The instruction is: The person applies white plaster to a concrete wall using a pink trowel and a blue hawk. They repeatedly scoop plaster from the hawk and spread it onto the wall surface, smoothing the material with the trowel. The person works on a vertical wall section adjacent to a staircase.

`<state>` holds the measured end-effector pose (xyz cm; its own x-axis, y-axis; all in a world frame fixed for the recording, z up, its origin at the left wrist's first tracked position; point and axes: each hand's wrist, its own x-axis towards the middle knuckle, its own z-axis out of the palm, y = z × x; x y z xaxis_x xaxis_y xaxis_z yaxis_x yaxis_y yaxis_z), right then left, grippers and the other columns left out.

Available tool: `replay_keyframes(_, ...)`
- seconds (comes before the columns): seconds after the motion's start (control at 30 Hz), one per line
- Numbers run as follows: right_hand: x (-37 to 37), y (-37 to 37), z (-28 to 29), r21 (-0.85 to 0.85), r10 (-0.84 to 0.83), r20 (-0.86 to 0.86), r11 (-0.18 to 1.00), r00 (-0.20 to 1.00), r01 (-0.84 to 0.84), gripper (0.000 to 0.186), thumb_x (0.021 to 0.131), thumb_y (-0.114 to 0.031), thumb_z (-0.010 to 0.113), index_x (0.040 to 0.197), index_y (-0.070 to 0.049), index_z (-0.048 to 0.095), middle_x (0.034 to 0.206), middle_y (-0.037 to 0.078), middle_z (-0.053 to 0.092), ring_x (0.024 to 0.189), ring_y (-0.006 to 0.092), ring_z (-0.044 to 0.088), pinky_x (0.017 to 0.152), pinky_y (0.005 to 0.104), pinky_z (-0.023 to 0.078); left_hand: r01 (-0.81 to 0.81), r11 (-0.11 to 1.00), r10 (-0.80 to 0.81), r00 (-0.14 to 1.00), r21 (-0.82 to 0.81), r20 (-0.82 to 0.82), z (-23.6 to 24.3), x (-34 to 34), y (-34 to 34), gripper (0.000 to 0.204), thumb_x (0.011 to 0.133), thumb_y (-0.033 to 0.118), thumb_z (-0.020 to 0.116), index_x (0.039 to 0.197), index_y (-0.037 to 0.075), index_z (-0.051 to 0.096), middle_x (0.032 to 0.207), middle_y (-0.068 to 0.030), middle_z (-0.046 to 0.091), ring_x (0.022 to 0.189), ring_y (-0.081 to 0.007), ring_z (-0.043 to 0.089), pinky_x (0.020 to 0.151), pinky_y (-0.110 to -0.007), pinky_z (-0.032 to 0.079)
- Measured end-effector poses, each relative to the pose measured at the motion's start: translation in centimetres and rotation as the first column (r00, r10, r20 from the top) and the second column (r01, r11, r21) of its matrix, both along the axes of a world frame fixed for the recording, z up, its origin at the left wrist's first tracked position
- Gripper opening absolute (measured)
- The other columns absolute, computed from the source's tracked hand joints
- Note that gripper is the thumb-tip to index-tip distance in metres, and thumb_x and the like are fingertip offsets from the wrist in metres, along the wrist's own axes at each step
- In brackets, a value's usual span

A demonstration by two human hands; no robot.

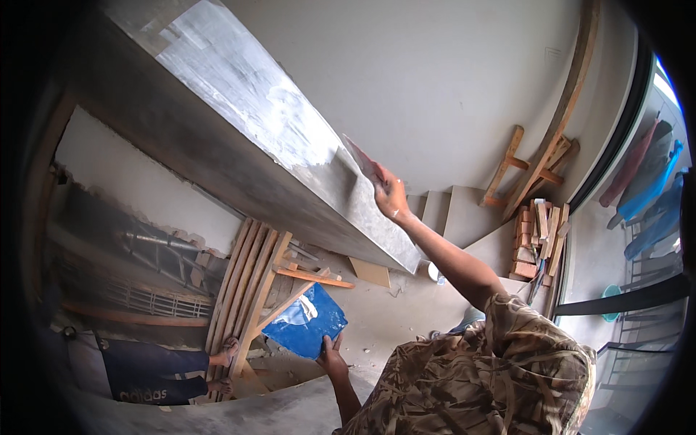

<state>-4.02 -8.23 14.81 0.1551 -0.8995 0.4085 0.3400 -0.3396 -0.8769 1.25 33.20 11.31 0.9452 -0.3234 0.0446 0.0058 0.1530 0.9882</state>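
My right hand [391,197] grips a plastering trowel [364,161], its thin blade set against the face of a long grey concrete beam [348,192]. Wet white plaster [264,98] coats the beam's upper stretch and ends close to the blade; the stretch below is bare grey. Low in the view, my left hand [332,359] is closed on the near edge of a blue plaster board [326,319]. A small heap of white plaster [304,310] lies on that board.
Another person's legs [156,366] stand at lower left, bare feet on long wooden planks [243,283]. Stacked bricks [523,243], a wooden frame [511,167] and a long timber [562,116] are at right. A white container [429,271] stands below the beam, near stairs [436,210].
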Motion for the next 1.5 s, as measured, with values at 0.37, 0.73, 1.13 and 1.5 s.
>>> replay_keyframes(0.37, 2.6, 11.3, -8.0, 0.052, 0.001, -0.114, 0.999, 0.993, 0.005, 0.044, 0.077, 0.006, 0.051, 0.119, -0.003, 0.061, 0.115, 0.021, 0.064, 0.108, 0.0358, 0.062, 0.092, 0.0387, 0.049, -0.012, 0.996, 0.008, 0.999, 0.086, 0.054, 2.1, 0.8, 2.0, 0.04, 0.094, 0.001, 0.053, 0.131, -0.001, 0.038, 0.126, -0.0175, 0.052, 0.103, -0.0297, 0.061, 0.084, -0.048, 0.059)
replay_keyframes(0.73, 4.1, -5.1, -0.1, 0.559, 0.049, 0.034, 0.827, 0.998, -0.06, 0.024, 0.077, -0.011, 0.057, 0.092, 0.007, 0.062, 0.069, 0.013, 0.062, 0.056, 0.022, 0.062, 0.046, 0.0366, 0.047, 0.026, 0.995, -0.03, 0.999, 0.101, 0.036, 1.5, 0.9, 2.9, 0.037, 0.094, 0.002, 0.053, 0.13, -0.002, 0.042, 0.128, -0.0171, 0.051, 0.104, -0.0275, 0.061, 0.085, -0.046, 0.059)
replay_keyframes(1.13, -4.8, -2.6, 13.3, 0.055, 0.137, 0.242, 0.986, 0.96, -0.155, 0.03, 0.091, -0.016, 0.055, 0.11, 0.008, 0.058, 0.089, 0.015, 0.066, 0.08, 0.0198, 0.063, 0.071, 0.0325, 0.051, 0.101, 0.995, -0.1, 0.994, -0.007, 0.047, 1.6, 1.0, 0.6, 0.039, 0.094, -0.001, 0.052, 0.131, -0.001, 0.04, 0.127, -0.0164, 0.051, 0.103, -0.0285, 0.061, 0.085, -0.047, 0.059)
replay_keyframes(1.5, 3.8, 12.4, -1.3, -0.258, 0.021, -0.156, 0.964, 0.987, -0.061, 0.071, 0.069, 0.015, 0.049, 0.136, -0.009, 0.05, 0.133, 0.02, 0.053, 0.119, 0.0356, 0.054, 0.102, 0.0408, 0.044, -0.018, 0.998, 0.017, 0.999, 0.059, 0.029, 1.2, 1.1, 3.9, 0.042, 0.092, -0.001, 0.055, 0.132, 0.0, 0.039, 0.127, -0.0176, 0.051, 0.102, -0.0301, 0.061, 0.084, -0.048, 0.059)
